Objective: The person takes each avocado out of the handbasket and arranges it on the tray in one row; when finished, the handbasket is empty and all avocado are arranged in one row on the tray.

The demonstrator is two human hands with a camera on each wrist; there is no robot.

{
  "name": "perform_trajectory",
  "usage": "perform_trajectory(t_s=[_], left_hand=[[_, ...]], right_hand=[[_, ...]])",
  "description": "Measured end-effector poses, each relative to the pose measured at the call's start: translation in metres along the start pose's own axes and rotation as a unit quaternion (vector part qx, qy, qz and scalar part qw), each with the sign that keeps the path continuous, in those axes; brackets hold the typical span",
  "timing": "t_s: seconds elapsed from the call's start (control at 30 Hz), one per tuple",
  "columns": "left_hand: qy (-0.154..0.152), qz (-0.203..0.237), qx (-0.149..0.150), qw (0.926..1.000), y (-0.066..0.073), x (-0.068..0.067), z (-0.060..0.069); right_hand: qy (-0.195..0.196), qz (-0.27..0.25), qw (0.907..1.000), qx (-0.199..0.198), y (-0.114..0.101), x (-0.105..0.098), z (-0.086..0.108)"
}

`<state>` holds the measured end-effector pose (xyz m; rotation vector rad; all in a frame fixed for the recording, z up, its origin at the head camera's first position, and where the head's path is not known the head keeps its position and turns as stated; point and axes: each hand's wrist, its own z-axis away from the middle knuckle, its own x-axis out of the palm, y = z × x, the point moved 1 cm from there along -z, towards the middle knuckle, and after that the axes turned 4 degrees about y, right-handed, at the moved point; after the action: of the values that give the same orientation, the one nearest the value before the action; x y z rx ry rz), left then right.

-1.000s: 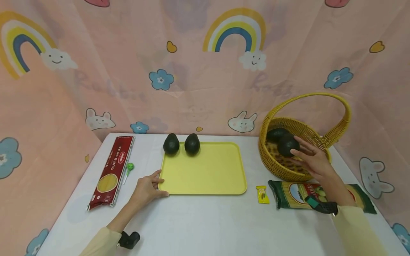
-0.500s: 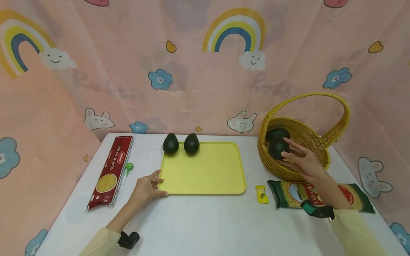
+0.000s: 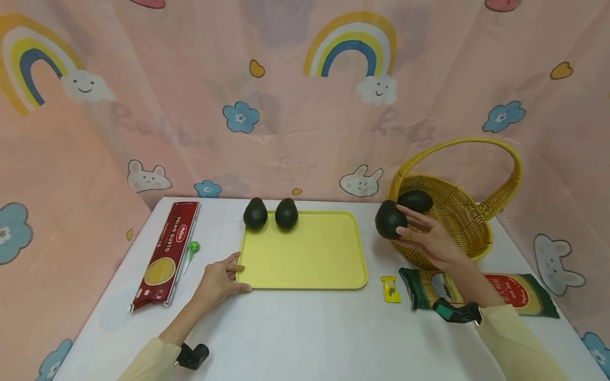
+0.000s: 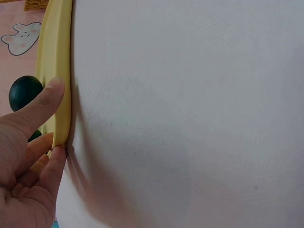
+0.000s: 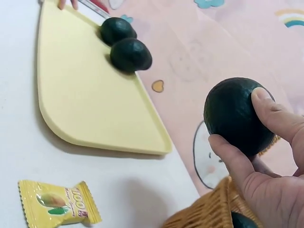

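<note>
Avocados (image 3: 286, 215), four counted. Left hand (image 3: 219, 280) pinches the yellow tray (image 3: 305, 254) at its near-left corner; two stand at its far-left corner. Right of the tray, right hand (image 3: 431, 241) grasps a third avocado (image 3: 389, 219); beyond, a wicker basket (image 3: 462, 214) contains a fourth avocado (image 3: 415, 200).

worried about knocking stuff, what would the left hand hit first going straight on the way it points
The yellow tray, which the left hand grips at its near left corner; then probably an avocado by the far rim, though depth is unclear.
</note>
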<state>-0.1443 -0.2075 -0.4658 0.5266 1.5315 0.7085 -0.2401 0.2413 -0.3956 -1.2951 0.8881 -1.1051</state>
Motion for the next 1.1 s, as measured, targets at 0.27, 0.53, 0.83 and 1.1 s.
perform_trajectory(t_s=[0.27, 0.53, 0.83, 1.1], left_hand=[[0.003, -0.011, 0.006, 0.9999, -0.001, 0.000, -0.001], [0.002, -0.012, 0.004, 0.9999, -0.002, 0.000, -0.001], [0.004, -0.006, 0.000, 1.0000, -0.002, 0.001, -0.001], [0.003, -0.005, 0.002, 1.0000, -0.003, 0.001, -0.002]], right_hand=[[-0.023, 0.005, 0.9997, -0.003, 0.006, 0.021, -0.010], [-0.041, -0.002, 0.9989, -0.021, 0.028, 0.043, -0.024], [-0.090, -0.018, 0.9953, -0.031, 0.046, 0.056, -0.043], [-0.096, -0.006, 0.9953, -0.007, 0.051, 0.066, -0.062]])
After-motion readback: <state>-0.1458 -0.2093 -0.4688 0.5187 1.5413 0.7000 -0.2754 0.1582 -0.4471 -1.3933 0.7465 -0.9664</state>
